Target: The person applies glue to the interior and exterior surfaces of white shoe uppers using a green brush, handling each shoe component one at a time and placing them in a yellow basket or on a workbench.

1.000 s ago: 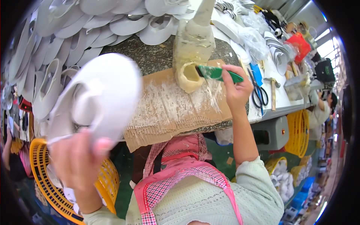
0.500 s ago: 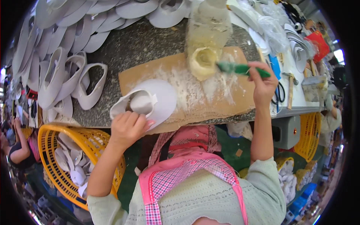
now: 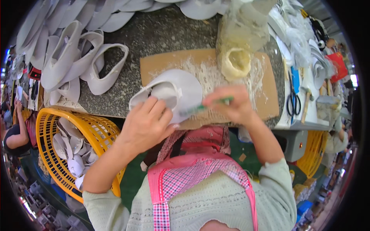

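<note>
A white shoe upper (image 3: 189,86) lies on a glue-smeared cardboard sheet (image 3: 266,106) at the table's near edge. My left hand (image 3: 148,121) is closed on its near-left rim and covers part of the opening. My right hand (image 3: 233,104), blurred by motion, grips a green-handled brush (image 3: 200,108). The brush's blurred head meets the right, near side of the upper's broad flat margin. Beyond my right hand stands a glue-crusted pot (image 3: 236,64) of yellowish glue, with clear plastic draped behind it.
Several shoe uppers (image 3: 106,82) stand to the left, with more piled at the back. A yellow basket (image 3: 48,154) of white pieces sits below the table's left edge. Scissors (image 3: 293,104) and a hammer (image 3: 306,106) lie on the right. A co-worker's arm (image 3: 21,127) shows far left.
My right hand has brought the brush from beside the glue pot leftward and nearer, onto the upper. My left hand still holds the upper. The whole view has shifted slightly.
</note>
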Available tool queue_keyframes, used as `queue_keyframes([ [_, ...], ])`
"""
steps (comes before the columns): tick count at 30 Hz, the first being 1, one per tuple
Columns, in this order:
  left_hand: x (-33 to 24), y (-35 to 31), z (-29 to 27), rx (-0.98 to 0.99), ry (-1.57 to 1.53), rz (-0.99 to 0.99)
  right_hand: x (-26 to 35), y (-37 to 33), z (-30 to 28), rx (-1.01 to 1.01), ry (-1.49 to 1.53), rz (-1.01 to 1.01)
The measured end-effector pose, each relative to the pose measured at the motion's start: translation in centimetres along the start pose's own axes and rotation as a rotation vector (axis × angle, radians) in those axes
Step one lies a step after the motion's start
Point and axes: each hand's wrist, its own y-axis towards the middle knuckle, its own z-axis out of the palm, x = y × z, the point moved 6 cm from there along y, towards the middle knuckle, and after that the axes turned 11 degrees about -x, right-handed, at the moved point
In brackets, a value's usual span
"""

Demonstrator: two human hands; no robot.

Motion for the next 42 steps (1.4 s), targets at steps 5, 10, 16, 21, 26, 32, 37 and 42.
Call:
queue_keyframes([
  [5, 2.5, 0.5, 3.9, 0.445, -0.144, 0.005, -1.6, 0.9, -1.3, -0.224, -0.249, -0.002],
  [10, 4.5, 1.8, 2.0, 0.559, -0.479, -0.179, 0.5, -2.1, -5.3, -0.411, 0.115, 0.127],
  [16, 5.5, 2.3, -3.6, -0.140, -0.939, -0.699, -1.2, -0.2, -12.0, -0.518, -0.474, -0.008],
  [21, 5.1, 2.1, -1.2, -0.135, -0.892, -0.817, 0.8, -1.4, -12.2, -0.252, -0.459, -0.176],
  [26, 4.5, 0.0, 4.1, 0.032, -1.285, -0.998, -1.0, -4.4, -14.1, -0.646, -0.098, 0.218],
  [32, 1.1, 2.4, 3.2, 0.092, -1.519, -0.945, 2.1, 1.0, -4.8, -0.531, 0.139, -0.137],
  [37, 2.8, 0.9, 2.5, -0.113, -1.558, -1.035, 4.2, 0.4, -0.5, -0.142, -0.047, -0.367],
  [42, 2.2, 1.1, 1.2, -0.123, -1.657, -0.986, 5.0, 3.5, -1.2, -0.329, 0.042, -0.341],
])
